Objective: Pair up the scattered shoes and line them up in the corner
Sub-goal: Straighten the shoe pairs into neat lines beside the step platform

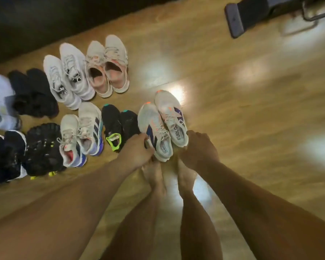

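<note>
A pair of grey running shoes with orange and purple marks stands side by side on the wooden floor. My left hand [137, 151] grips the heel of the left grey shoe [154, 128]. My right hand [199, 149] holds the heel of the right grey shoe [171, 113]. Left of them stand a black pair with green trim [118, 126], a white striped pair [83, 132] and dark pairs [41, 149]. A back row holds a pink-lined pair [109, 64], a white pair [68, 76] and a black pair [32, 92].
My bare feet [169, 177] stand just behind the grey pair. A dark wall or furniture edge [45, 25] runs along the back left. A dark chair base [251, 14] sits at the top right. Bare floor [251, 109] lies to the right.
</note>
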`<state>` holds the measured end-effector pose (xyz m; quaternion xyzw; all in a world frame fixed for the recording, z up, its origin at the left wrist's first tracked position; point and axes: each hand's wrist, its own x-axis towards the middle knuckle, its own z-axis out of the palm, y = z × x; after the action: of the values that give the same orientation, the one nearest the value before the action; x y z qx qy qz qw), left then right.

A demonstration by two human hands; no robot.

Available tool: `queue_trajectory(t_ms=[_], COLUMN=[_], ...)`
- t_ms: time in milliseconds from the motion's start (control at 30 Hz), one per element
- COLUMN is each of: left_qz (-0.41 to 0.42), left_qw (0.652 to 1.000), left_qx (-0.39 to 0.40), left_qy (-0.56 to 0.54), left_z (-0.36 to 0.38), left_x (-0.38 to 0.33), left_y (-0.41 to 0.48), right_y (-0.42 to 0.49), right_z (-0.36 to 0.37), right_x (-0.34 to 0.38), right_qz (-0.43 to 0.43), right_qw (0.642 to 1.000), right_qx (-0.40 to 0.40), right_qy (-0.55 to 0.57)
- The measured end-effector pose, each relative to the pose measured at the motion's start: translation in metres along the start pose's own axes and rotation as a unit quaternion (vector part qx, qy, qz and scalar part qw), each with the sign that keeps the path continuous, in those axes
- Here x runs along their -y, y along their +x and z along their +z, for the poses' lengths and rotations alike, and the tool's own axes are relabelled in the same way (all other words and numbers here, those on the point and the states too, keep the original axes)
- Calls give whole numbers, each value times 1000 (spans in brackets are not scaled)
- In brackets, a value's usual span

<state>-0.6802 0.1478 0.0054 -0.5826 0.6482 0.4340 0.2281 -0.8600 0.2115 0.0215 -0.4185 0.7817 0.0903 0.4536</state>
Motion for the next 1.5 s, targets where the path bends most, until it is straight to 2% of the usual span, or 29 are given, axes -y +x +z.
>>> queue_trajectory(t_ms=[200, 367, 467, 633, 767, 900, 1000, 1100, 1267, 1400, 1500], left_qz=[-1, 2, 12, -43, -40, -42, -89, -120, -172, -200, -200], left_qw=[1000, 999, 998, 994, 984, 965, 938, 895, 831, 779, 720], left_qx=[29, -32, -53, -85, -142, -231, -306, -394, -495, -562, -628], left_qy=[-1, 17, 6, -54, -98, -119, -133, -170, -188, -193, -216], left_z=[88, 127, 129, 105, 54, -23, -79, -128, -188, -206, -203], left_x=[25, 38, 41, 27, 3, -35, -45, -36, -2, 38, 78], left_y=[102, 139, 141, 113, 49, -74, -173, -256, -370, -446, -507], right_y=[122, 177, 188, 166, 99, -15, -112, -200, -315, -383, -436], right_z=[96, 150, 155, 104, 42, -42, -100, -136, -146, -127, -93], right_x=[-20, -20, -15, 5, 26, 74, 128, 186, 271, 323, 360], right_qz=[-46, -34, -31, -44, -42, -64, -143, -249, -398, -461, -506], right_qw=[998, 998, 995, 992, 989, 985, 973, 946, 879, 840, 809], right_qx=[35, 26, 16, 40, 45, 41, 33, 8, -34, -93, -120], right_qy=[-3, -45, -91, -114, -132, -154, -177, -208, -260, -271, -273])
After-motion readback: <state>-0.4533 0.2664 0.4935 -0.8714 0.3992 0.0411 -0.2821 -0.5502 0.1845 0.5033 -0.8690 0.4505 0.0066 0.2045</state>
